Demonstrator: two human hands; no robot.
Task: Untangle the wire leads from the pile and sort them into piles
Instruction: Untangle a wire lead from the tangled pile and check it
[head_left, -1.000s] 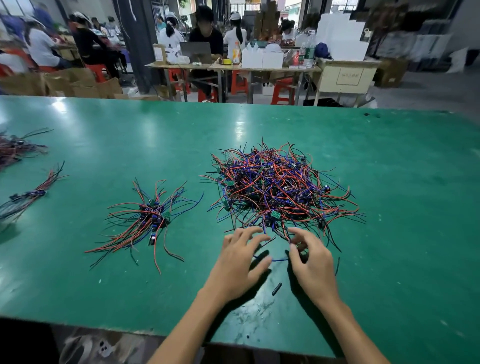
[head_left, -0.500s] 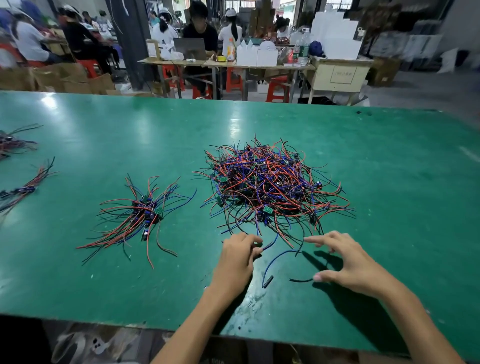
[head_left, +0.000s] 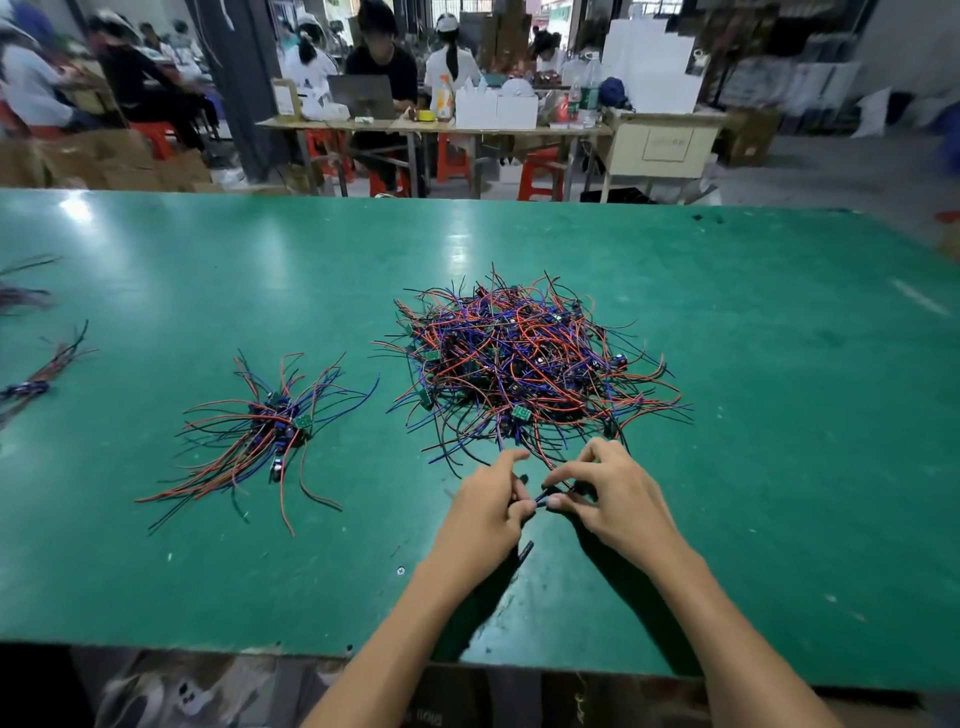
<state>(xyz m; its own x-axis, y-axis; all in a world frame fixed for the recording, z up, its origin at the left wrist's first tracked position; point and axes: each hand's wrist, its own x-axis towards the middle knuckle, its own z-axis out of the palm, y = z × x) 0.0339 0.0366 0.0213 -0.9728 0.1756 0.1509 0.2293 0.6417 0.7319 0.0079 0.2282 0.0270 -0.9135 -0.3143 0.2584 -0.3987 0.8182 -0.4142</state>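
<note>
Wire lead (head_left: 540, 500), pinched between both hands' fingers (head_left: 558, 501) since the right hand (head_left: 613, 499) returned, seems nearly freed from the tangled pile (head_left: 524, 358).

Bench: wide green matte worktable (head_left: 208, 571), glare spots.
Behind: long tan wooden table (head_left: 415, 126), red plastic stools (head_left: 540, 179), seated workers.
Floor: grey concrete (head_left: 831, 171).
Left: brown cardboard boxes (head_left: 104, 161).

The right hand (head_left: 618, 499) has returned from the open table to meet the left hand (head_left: 485, 512), both now pinching one wire lead (head_left: 545, 496) at the pile's near edge.
</note>
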